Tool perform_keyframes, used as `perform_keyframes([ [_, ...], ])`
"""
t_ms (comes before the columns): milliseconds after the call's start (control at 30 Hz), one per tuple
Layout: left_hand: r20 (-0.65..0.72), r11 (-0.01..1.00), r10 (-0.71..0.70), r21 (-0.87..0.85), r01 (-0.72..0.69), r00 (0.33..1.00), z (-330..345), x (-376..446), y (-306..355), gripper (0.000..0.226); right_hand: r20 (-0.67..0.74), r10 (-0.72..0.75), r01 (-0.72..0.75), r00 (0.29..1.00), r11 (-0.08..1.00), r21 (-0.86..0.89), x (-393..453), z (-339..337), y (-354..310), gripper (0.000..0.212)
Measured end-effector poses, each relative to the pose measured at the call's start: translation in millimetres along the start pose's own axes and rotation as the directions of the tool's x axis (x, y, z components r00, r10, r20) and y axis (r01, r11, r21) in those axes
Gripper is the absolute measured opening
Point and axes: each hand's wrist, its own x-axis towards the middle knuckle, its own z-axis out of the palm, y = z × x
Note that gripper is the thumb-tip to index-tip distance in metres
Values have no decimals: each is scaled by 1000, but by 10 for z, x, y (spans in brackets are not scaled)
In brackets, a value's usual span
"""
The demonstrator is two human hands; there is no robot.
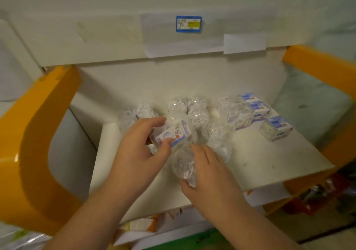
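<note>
My left hand (140,145) pinches a small clear packet with a blue and white label (173,134), held just above the white shelf (260,161). Below it, my right hand (210,172) grips a clear plastic packet of white pieces (183,165) at the shelf's middle. Several more clear round packets (196,111) lie behind the hands, partly hidden by them. Several labelled packets (256,109) stand in a group at the back right.
Orange side brackets (38,134) frame the shelf on the left and right (319,64). A blue price tag (188,24) hangs on the shelf edge above. Packaged goods (317,197) show on the lower shelf at right.
</note>
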Motion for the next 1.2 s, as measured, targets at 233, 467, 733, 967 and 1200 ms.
perform_keyframes([
  [233, -55, 994, -42, 100, 47, 998, 71, -15, 184, 35, -23, -103, 101, 994, 992, -79, -27, -99, 154, 80],
  [467, -61, 983, -97, 150, 105, 993, 369, 129, 395, 40, -62, -210, 214, 976, 974, 73, -38, -494, 539, 58],
  [733, 129, 976, -25, 218, -4, 991, 1317, 617, 893, 41, -137, 27, -11, 990, 993, 118, 38, -1123, 1755, 55],
  [967, 357, 912, -117, 408, -42, 927, 2349, 858, 967, 40, -192, 163, -132, 968, 978, 163, -61, -1515, 2566, 54],
  [1200, 386, 823, -251, 568, -15, 888, 2773, 757, 851, 39, -107, 153, -130, 982, 972, 197, -242, -1617, 2803, 55],
])
